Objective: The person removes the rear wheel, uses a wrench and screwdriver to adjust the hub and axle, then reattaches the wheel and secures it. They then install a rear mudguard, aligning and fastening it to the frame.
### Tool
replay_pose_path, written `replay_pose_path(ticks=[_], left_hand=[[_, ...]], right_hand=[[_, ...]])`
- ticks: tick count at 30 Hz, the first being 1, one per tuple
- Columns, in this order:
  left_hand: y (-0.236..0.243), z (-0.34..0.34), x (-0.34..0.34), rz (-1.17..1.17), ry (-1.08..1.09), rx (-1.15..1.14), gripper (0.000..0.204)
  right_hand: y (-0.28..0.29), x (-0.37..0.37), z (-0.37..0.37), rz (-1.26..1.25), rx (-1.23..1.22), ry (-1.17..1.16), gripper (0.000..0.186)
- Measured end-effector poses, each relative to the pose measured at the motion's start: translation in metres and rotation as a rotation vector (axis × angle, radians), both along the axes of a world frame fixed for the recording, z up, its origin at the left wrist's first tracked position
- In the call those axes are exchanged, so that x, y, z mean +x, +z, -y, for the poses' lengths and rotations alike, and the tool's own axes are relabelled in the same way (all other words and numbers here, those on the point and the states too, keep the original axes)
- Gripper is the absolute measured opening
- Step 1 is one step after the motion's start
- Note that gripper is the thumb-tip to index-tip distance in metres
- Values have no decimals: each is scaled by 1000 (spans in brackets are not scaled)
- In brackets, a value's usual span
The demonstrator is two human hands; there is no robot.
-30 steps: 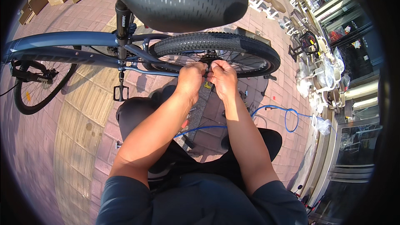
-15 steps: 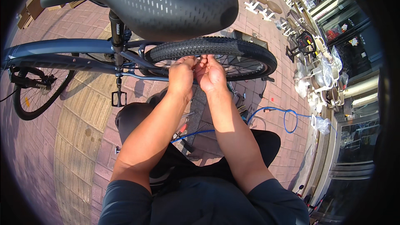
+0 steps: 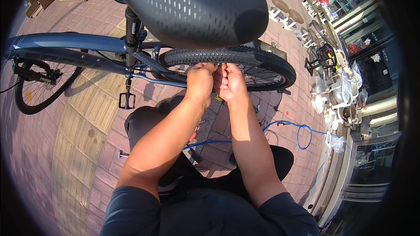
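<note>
Pinching at the rear tyre [image 3: 227, 57] with both hands, fingers curled in tight. My left hand [image 3: 200, 83] is bunched almost into a fist, fingertips pressed against the tyre's near edge where tread meets sidewall; can't tell if anything small sits between them. My right hand [image 3: 231, 83] is right beside it, touching the left at the knuckles, fingers [image 3: 222, 71] bent and closed onto the same bit of tyre, thumb hidden. Tyre is black and knobbly, running left to right just beyond my fingertips, its spokes [image 3: 258, 78] showing past my right hand. Black perforated saddle [image 3: 166, 0] hangs over everything, above and slightly left of my fingers, its nose nearly over the tyre. Seat post [image 3: 131, 30] and dark blue frame [image 3: 65, 43] go off to the left of my left hand; pedal [image 3: 127, 100] hangs lower left of it. Front wheel [image 3: 39, 91] is well apart, far left. Below my wrists, a blue hose [image 3: 297, 133] loops over the brick paving [image 3: 52, 157], off to the right of my right forearm. Small yellow bit [image 3: 218, 98] shows just under my hands, too small to tell what. My knees in dark trousers [image 3: 144, 122] are under my forearms. Shop clutter [image 3: 337, 91] is far right
</note>
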State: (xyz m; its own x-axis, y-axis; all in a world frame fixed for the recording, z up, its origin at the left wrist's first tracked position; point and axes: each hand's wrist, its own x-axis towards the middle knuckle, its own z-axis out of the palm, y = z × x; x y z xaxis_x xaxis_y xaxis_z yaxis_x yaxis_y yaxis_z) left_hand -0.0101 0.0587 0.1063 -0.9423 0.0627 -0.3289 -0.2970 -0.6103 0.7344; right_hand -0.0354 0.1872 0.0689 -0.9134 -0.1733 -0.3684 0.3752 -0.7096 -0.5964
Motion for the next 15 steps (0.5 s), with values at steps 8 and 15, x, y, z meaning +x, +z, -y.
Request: replay_pose_path(ticks=[8,15], left_hand=[[-4,-5,-3,-2,20,36,13],[-1,-6,1,17,42,105,10]], right_hand=[[-3,3,4,-13,-8,-131,25],[-7,5,6,-26,-94,-149,29]])
